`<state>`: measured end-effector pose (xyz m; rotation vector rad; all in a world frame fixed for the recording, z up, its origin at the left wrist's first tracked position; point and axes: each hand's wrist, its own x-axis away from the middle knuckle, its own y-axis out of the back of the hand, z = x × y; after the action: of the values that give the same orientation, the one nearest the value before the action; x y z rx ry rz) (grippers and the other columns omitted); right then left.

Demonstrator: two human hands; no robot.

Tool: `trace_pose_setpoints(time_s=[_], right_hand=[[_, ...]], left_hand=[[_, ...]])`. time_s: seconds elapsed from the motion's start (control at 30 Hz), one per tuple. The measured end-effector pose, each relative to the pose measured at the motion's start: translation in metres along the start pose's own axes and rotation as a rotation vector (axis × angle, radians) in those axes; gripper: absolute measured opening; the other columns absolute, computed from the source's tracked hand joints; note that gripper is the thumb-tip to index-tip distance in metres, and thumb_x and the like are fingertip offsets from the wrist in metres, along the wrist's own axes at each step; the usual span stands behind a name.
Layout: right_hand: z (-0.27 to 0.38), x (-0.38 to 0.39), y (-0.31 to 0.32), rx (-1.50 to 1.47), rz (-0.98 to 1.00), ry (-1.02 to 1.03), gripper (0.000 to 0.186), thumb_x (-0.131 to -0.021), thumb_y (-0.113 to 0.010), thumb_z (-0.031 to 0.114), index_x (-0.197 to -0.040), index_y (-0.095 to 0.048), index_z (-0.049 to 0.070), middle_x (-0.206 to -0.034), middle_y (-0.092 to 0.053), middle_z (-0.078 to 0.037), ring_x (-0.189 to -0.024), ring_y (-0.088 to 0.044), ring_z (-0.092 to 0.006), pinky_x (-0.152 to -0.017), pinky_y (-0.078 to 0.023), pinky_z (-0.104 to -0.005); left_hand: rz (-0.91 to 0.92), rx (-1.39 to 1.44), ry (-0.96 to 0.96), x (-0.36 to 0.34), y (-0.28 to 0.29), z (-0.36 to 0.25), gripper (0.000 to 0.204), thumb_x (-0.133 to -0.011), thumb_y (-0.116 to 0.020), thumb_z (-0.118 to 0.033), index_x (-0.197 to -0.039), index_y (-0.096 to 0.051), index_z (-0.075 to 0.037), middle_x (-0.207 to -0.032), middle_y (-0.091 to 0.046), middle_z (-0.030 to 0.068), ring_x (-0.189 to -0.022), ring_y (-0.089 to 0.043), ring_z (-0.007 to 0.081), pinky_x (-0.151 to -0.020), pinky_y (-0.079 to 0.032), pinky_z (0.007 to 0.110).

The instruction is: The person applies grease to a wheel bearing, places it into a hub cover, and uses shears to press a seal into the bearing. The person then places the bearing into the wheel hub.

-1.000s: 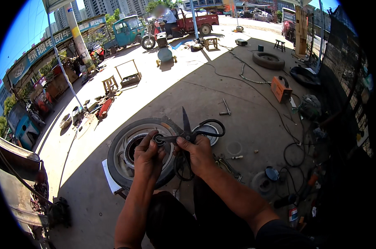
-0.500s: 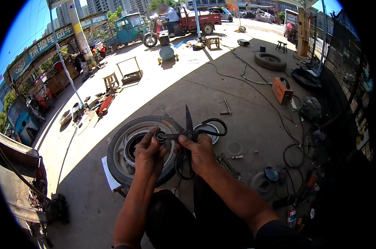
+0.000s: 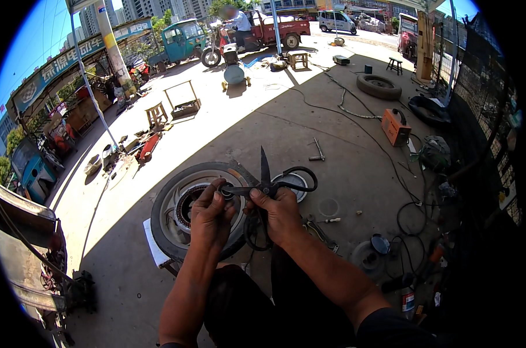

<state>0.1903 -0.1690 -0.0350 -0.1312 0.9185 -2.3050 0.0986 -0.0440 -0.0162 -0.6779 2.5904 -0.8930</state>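
My left hand (image 3: 211,217) is closed on a small dark metal ring that looks like a bearing (image 3: 226,192), pinched between thumb and fingers. My right hand (image 3: 283,216) grips a pair of large black scissors (image 3: 265,168) around the pivot, with its blades spread wide. One blade points away from me; the other reaches left, its tip against the ring. Both hands are above a motor wheel (image 3: 160,217) with a black tyre, lying flat on a low support with a white edge (image 3: 154,242). The wheel's hub is partly hidden by my left hand.
A round pale cover (image 3: 298,181) lies beyond my right hand. Pliers-like tools (image 3: 321,235) and a T-shaped wrench (image 3: 317,152) are on the ground. To the right stand an orange box-shaped machine (image 3: 396,127), a loose tyre (image 3: 379,87) and trailing cables. A person (image 3: 240,24) sits by a red cargo tricycle (image 3: 280,30).
My hands, the ring and the scissors hold almost the same pose. In the background, a light-coloured van has moved left along the road.
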Motion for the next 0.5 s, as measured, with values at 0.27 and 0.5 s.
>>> trace_pose_setpoints(time_s=[0.27,0.5], right_hand=[[0.0034,0.0025,-0.0030,-0.008,-0.017,0.002,0.016,-0.091,-0.071,0.011,-0.086,-0.068,-0.003,-0.073,-0.066,-0.009,-0.065,-0.065,-0.0174,-0.063,-0.054,-0.0299],[0.0086,0.0030,0.0018,0.027,-0.009,0.045,0.017,-0.091,-0.071,0.013,-0.084,-0.068,-0.003,-0.072,-0.068,-0.009,-0.062,-0.065,-0.0163,-0.062,-0.054,-0.0283]], left_hand=[[0.018,-0.050,-0.020,0.0015,-0.0009,0.0006,0.046,-0.089,-0.075,-0.014,-0.127,-0.056,0.002,-0.090,-0.064,0.0040,-0.072,-0.059,0.0121,-0.065,-0.050,0.024],[-0.011,-0.105,-0.058,0.0036,-0.0014,-0.0014,0.042,-0.090,-0.073,-0.012,-0.127,-0.057,0.001,-0.087,-0.063,0.0021,-0.069,-0.062,0.0111,-0.066,-0.056,0.025]])
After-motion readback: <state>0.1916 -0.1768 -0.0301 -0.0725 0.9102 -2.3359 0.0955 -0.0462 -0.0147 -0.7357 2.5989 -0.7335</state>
